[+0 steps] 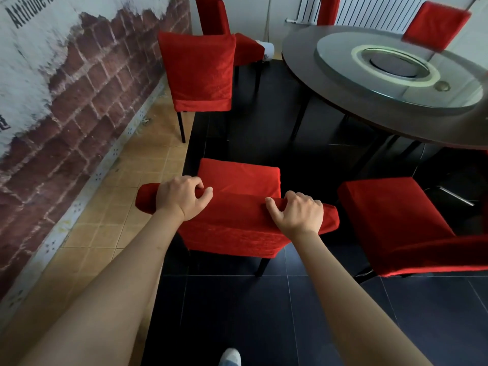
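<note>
**Both hands gripped the backrest of a red chair near a round table**

You stood behind a red-covered chair [232, 223] on dark floor tiles [237, 313], its seat pointing away from you. Your left hand [182, 198] curled over the backrest's top edge near its left end, fingers wrapped round the fabric. Your right hand [297, 213] held the same edge near its right end, fingers also curled round it.

To the left, the dark tiles met a strip of tan tiles [105, 233] running along a brick-patterned wall [79, 88], which left open floor on that side. To the right, a second red chair [390, 207] stood just beside yours, with only a narrow gap between them. Ahead, bare dark floor lay between the seat's front edge, a third red chair [198, 72] and the rim of the round table [306, 75].

A glass turntable [335, 56] sat on the table. The round well [396, 63] at its centre seemed to hold a dark insert, though blur hid the details.
</note>
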A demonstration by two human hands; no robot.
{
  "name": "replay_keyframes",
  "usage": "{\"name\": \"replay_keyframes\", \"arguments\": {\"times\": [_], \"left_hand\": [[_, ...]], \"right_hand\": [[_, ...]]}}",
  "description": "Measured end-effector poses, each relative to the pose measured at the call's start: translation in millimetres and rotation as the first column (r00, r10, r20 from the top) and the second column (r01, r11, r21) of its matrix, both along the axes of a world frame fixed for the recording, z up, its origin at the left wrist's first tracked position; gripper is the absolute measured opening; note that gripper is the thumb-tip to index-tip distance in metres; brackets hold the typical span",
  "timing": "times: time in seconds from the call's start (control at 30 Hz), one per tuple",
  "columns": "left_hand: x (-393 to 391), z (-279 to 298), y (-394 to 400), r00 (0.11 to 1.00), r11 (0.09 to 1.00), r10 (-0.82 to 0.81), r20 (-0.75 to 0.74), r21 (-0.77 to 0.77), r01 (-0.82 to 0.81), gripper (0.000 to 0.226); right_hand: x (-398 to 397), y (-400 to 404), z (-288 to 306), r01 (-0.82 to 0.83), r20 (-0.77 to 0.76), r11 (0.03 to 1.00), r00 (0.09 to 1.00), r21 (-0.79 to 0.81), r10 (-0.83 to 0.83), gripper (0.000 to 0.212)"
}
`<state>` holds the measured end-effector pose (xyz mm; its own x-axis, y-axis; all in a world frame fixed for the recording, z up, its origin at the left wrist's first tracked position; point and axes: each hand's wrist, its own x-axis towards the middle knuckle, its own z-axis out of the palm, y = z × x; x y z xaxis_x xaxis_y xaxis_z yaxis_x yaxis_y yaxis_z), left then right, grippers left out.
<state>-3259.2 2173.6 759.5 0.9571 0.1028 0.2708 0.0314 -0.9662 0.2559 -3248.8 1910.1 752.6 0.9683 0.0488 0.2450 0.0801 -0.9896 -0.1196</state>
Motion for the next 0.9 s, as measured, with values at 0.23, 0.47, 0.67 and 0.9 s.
{"name": "replay_keyframes", "arguments": {"times": [0.23,0.47,0.67,0.9], "left_hand": [[38.3,-1.2,8.7,1.0,1.0,0.0,0.002,0.001,0.0,0.038],[39.5,-1.5,13.6,0.999,0.999,-0.039,-0.02,0.001,0.039,0.042],[38.4,-4.2,27.2,0.992,0.992,-0.125,-0.02,-0.018,0.124,0.045],[32.1,-6.1,47.6,0.961,0.961,-0.275,-0.031,0.005,0.276,0.043]], "right_hand": [[37.1,7.8,0.6,0.025,-0.018,0.998,0.999,-0.058,-0.026,0.076],[36.0,9.8,1.9,0.021,-0.085,0.999,0.996,-0.04,-0.024,0.062],[10.6,22.3,3.0,0.117,-0.106,0.992,0.987,-0.05,-0.122,0.067],[-44.9,48.8,0.4,0.274,-0.102,0.961,0.956,-0.039,-0.276,0.066]]}}
